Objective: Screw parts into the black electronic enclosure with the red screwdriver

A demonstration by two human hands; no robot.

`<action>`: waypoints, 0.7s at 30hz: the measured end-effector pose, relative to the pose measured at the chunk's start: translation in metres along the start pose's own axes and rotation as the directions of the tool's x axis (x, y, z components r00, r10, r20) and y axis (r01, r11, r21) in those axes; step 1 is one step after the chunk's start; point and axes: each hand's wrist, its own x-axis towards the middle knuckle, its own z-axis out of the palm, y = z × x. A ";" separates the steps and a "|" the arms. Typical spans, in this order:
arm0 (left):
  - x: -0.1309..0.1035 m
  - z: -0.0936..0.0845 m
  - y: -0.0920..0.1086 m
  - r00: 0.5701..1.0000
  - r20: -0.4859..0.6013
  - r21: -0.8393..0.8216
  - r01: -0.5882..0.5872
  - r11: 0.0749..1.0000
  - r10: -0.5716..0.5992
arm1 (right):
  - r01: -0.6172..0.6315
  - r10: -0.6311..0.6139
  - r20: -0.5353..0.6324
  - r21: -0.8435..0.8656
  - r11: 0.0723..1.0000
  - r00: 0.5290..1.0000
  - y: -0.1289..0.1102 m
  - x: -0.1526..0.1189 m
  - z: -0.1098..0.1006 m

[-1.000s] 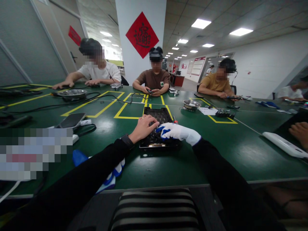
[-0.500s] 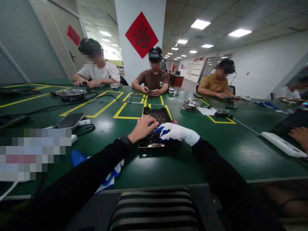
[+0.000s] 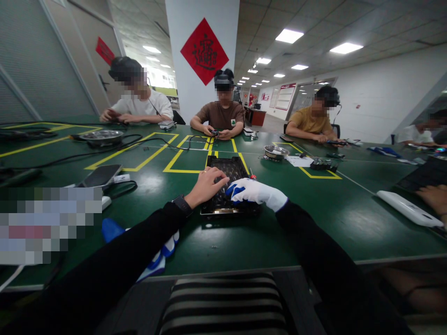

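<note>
A black tray-like case (image 3: 226, 167) lies on the green table (image 3: 195, 253) in front of me. My left hand (image 3: 206, 186), bare with a dark watch at the wrist, rests over the case's left side, its fingers stretched out. Over the right side is my right hand (image 3: 246, 191) in a white and blue glove. Its fingers are bent down into the case, and what they hold, if anything, is hidden. A red-tipped tool (image 3: 253, 177) lies just beyond the right hand, at the case's edge.
A blue and white glove (image 3: 157, 263) lies under my left forearm. Left are a phone (image 3: 101, 175), cables and a metal bowl (image 3: 102, 137). Another bowl (image 3: 275, 151), black parts (image 3: 323, 165) and a white device (image 3: 408, 209) are right. Several people sit around the table.
The view has shifted slightly. The person in white at the far left has raised a hand a little. My own hands stay in nearly the same place on the case.
</note>
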 end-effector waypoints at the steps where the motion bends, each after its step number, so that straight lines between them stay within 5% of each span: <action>1: 0.000 0.000 0.000 1.000 0.001 0.000 0.001 1.000 -0.001 | -0.005 0.005 -0.002 0.009 1.000 1.000 0.001 0.001 0.000; 9: 0.000 -0.001 0.002 1.000 0.010 -0.009 0.014 1.000 -0.014 | 0.018 -0.020 0.017 0.112 0.994 1.000 0.006 0.004 -0.001; 21: 0.000 0.000 0.000 1.000 0.012 -0.002 0.008 1.000 -0.008 | -0.071 0.071 0.014 -0.030 0.997 0.997 -0.003 0.001 -0.003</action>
